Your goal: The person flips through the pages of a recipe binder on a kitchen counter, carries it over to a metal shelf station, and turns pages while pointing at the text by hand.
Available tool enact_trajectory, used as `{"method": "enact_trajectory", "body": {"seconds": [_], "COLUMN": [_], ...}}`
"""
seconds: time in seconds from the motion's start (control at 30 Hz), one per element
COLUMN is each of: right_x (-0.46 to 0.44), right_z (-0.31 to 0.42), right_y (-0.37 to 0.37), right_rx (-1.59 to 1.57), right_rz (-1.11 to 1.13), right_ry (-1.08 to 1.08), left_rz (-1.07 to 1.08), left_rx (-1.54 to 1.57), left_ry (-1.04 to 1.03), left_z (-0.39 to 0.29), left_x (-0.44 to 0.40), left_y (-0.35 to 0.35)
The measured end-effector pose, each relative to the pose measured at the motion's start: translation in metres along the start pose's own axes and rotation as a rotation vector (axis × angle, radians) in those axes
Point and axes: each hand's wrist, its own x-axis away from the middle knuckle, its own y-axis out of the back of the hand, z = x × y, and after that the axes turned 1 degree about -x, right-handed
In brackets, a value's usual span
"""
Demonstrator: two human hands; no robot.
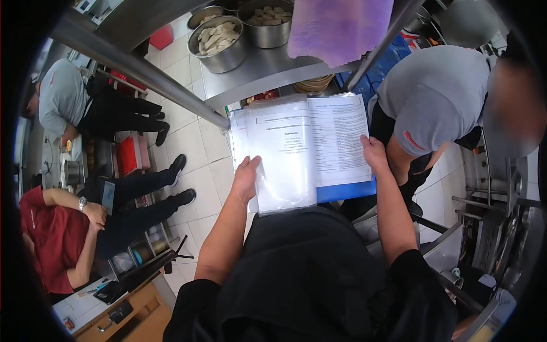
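Note:
A blue binder (347,192) lies open in front of my body, with printed sheets in clear plastic sleeves. Its left page (288,176) carries a short block of text headed "Ingredients" and shines with glare. On the right-hand page (340,142) are dense printed lines, too small to read. My left hand (245,178) grips the binder's left edge, thumb on top of the sleeve. At the opposite edge, my right hand (374,155) holds the binder with its thumb over the page. The other fingers of both hands are mostly hidden underneath.
Beyond the binder stands a steel shelf (250,80) with metal pots (216,40) of pale pieces and a purple cloth (339,28). A person in grey (439,97) bends close on the right. Another in red (54,233) and one in grey (60,94) are left.

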Motion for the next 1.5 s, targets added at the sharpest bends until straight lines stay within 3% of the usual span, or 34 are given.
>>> {"method": "enact_trajectory", "body": {"seconds": [0.23,0.33,0.53,0.63,0.87,1.03,1.13,1.4,1.5], "right_x": [0.0,0.021,0.058,0.067,0.082,0.085,0.081,0.058,0.046], "right_z": [-0.002,0.027,0.078,0.088,0.082,0.071,0.061,0.04,0.026], "right_y": [0.007,0.009,0.005,-0.025,-0.083,-0.093,-0.086,-0.052,-0.041], "right_rx": [0.363,0.339,0.08,0.094,-0.677,-0.704,-0.5,-0.215,-0.217], "right_rz": [0.004,0.033,0.176,0.191,0.244,0.345,0.341,0.019,-0.098], "right_ry": [0.125,0.157,0.17,0.231,-0.052,-0.034,-0.037,-0.045,0.047], "left_rz": [-0.15,-0.148,-0.112,-0.11,-0.108,-0.05,-0.052,-0.027,-0.045], "left_rx": [-0.003,0.01,0.028,0.005,-0.033,-0.026,-0.039,-0.054,-0.052], "left_ry": [-0.022,-0.025,-0.011,-0.011,-0.018,0.017,0.012,0.014,0.02], "left_z": [-0.006,-0.004,-0.002,0.003,0.001,-0.001,-0.007,-0.008,-0.007], "left_x": [0.001,0.0,-0.004,-0.013,-0.011,-0.012,-0.004,-0.001,0.0], "left_y": [0.014,0.024,0.034,0.039,0.029,0.032,0.021,0.022,0.022]}}
